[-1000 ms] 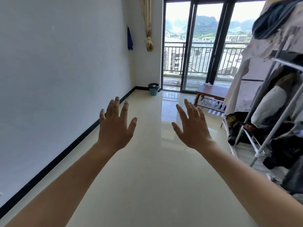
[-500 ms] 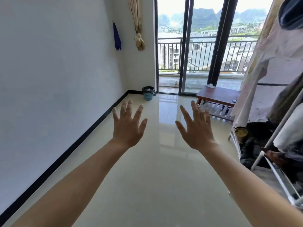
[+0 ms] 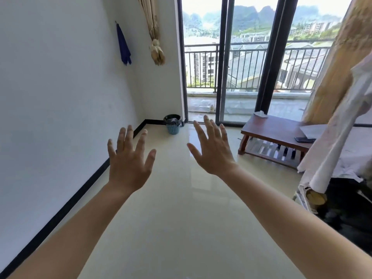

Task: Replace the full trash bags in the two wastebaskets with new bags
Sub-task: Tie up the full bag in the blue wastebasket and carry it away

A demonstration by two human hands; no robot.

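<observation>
i see both hands raised over the floor (image 3: 181,208), left hand (image 3: 128,168) and right hand (image 3: 213,156), fingers spread and holding nothing. well beyond them the blue wastebasket (image 3: 172,124) with a black bag stands in the far floor corner beside the glass door (image 3: 225,61). the low wooden desk (image 3: 275,130) sits to the right.
</observation>
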